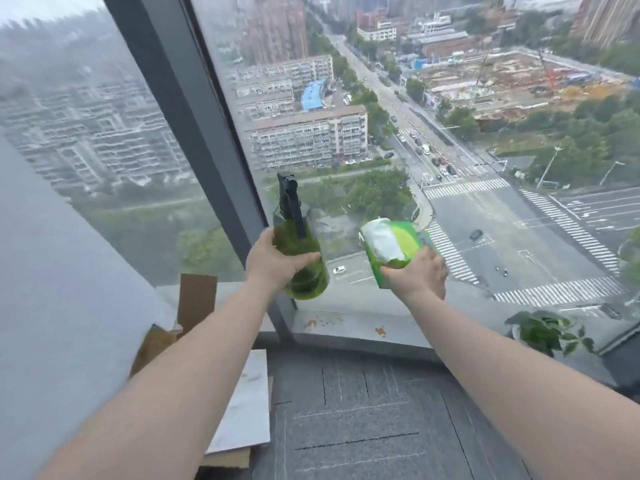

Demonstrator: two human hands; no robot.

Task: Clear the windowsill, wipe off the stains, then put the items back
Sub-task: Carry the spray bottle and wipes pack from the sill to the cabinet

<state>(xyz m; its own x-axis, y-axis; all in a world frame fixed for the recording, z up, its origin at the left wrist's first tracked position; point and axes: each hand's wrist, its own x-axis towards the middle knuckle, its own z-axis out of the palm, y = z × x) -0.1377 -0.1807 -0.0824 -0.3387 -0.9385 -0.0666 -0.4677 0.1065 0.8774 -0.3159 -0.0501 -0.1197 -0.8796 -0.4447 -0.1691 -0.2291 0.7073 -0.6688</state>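
My left hand (273, 261) grips a green spray bottle (304, 271) with a black trigger head, held up in the air above the windowsill (415, 320). In my right hand (417, 275) is a green pack of tissues (394, 244) with white tissue showing on top, also lifted above the sill. Brown stains (323, 322) speckle the grey sill below my hands, with a second small brown spot (381, 330) near its front edge.
A potted green plant (547, 330) stands on the sill at the right. Cardboard pieces (195, 299) and white boards (242, 403) lean by the wall at the left. A dark window frame post (194, 116) rises behind the bottle. Grey carpet tiles (363, 410) cover the floor.
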